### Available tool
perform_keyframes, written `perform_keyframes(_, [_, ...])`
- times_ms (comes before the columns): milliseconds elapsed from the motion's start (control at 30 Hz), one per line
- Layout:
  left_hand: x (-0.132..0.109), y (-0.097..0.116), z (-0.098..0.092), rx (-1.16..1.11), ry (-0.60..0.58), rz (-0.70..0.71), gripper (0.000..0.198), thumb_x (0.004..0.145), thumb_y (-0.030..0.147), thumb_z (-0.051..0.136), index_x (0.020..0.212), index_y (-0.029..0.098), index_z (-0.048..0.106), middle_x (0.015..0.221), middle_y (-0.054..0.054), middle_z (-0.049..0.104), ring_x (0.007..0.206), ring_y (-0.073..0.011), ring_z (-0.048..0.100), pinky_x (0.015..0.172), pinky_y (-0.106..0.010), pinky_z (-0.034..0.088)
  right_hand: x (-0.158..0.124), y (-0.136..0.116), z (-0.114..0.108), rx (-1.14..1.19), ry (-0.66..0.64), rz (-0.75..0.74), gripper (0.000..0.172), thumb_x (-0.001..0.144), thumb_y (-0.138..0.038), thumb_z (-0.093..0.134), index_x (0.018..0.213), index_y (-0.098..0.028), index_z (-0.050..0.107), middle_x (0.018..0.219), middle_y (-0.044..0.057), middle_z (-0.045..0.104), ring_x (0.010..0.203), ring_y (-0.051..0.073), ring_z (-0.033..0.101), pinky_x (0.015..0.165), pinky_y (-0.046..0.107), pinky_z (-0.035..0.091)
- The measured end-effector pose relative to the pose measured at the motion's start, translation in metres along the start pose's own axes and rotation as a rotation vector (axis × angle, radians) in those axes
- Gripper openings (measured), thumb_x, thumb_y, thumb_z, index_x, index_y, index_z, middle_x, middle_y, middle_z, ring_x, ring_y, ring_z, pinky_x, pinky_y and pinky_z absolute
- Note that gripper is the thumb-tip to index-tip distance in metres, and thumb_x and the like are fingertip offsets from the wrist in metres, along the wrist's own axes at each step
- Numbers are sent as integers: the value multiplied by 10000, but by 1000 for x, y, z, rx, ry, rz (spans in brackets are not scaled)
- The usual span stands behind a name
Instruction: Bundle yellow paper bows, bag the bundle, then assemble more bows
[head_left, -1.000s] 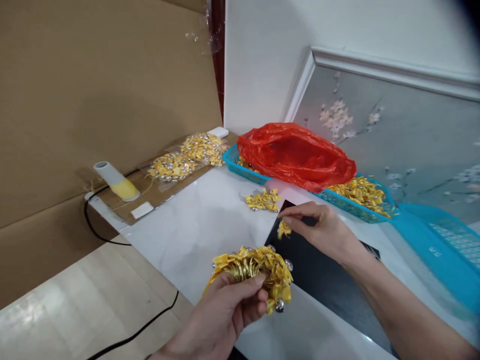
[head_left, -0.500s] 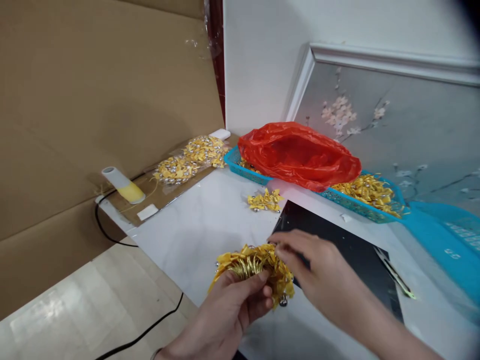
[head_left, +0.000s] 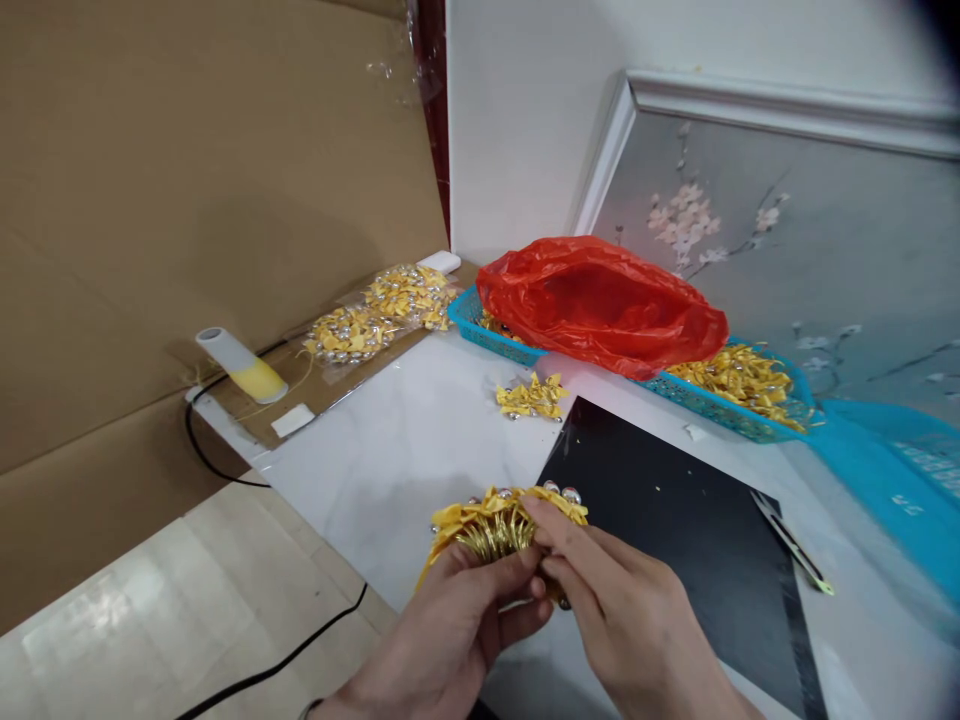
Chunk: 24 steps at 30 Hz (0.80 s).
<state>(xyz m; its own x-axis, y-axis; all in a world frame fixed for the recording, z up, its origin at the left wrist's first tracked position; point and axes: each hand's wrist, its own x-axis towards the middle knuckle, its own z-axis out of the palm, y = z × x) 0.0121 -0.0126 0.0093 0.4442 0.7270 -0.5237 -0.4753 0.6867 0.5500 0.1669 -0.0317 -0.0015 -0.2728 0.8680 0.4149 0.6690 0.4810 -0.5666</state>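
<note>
My left hand (head_left: 442,635) is closed around a thick bunch of small yellow ribbon bows with silver bells (head_left: 491,520), strung on gold loops. My right hand (head_left: 611,610) has its fingers pinched on the right end of the same bunch, right against my left thumb. Both hands hover over the near edge of the white table (head_left: 409,440), beside a black mat (head_left: 675,530). A small loose pile of the same yellow bows (head_left: 530,396) lies on the table behind the mat.
A turquoise basket (head_left: 712,410) at the back holds more yellow bows and a red plastic bag (head_left: 600,305). Clear packets of bows (head_left: 379,312) and a white-and-yellow tube (head_left: 238,365) lie on cardboard at the left. A thin tool (head_left: 791,542) lies on the mat.
My right hand has carried one small yellow bow from above the mat down to the bunch and now pinches the bunch next to my left hand. The left hand stayed put.
</note>
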Motion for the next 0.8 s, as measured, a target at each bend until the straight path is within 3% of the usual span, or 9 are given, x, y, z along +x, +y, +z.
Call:
perform_keyframes(233, [-2,1,-1,-49,-7,-30,177,765,137,719,940,110,722,843,-59,665,687,-101,600,633,-198,530,3,-3,-1,-4,-53,26,657,834,-59,370,1456,-267,334,1160,57,666,911,177,696,736,269,603])
perform_keyframes(433, [5,0,-1,-120,144,-67,119,718,64,727,832,99,725,625,9,587,504,-42,515,481,-128,470,9,-7,-5,-116,-171,-61,662,811,-35,332,1442,-232,327,1113,95,668,763,192,719,611,291,619])
perform_keyframes(600, [4,1,0,-136,122,-57,95,708,66,732,799,94,720,628,8,594,488,-38,519,451,-122,455,12,-8,-9,-76,-232,-75,607,840,-53,345,1423,-222,346,1113,95,657,816,197,708,641,298,618])
perform_keyframes(700, [1,4,-1,-168,149,-54,101,717,65,727,812,97,713,661,6,598,495,-38,514,464,-137,471,11,-7,-10,-69,-113,-81,554,869,-67,397,1405,-206,368,1139,100,645,918,198,676,751,307,603])
perform_keyframes(800, [0,6,-2,-186,205,-61,102,719,63,727,816,86,703,682,-4,599,503,-44,516,468,-148,481,10,-7,-10,-101,91,-102,356,875,-84,472,1209,-186,540,1061,103,659,967,223,628,800,346,578])
